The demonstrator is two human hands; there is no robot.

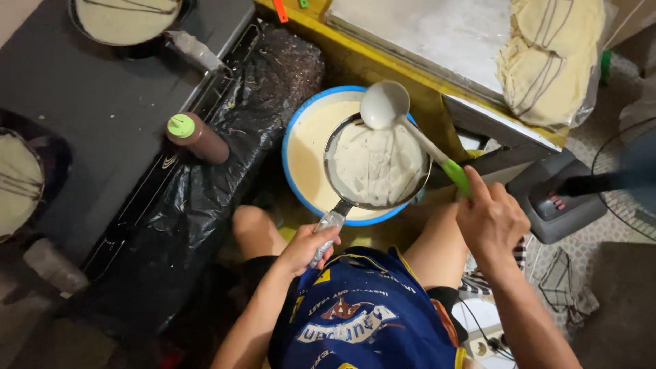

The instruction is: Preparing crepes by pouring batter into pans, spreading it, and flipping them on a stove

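- Crepes with dark stripes already cook in two pans on the stove at left.
- Left hand grips a pan over the batter bowl, thinly coated.
- Right hand clasps the ladle, empty above it.
- Finished crepes are stacked at right.

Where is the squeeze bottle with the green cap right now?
The brown squeeze bottle lies left of the blue-rimmed batter bowl, on the stove's edge.

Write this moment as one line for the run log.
left hand: holds pan handle | right hand: holds ladle | pan over batter bowl | ladle above pan
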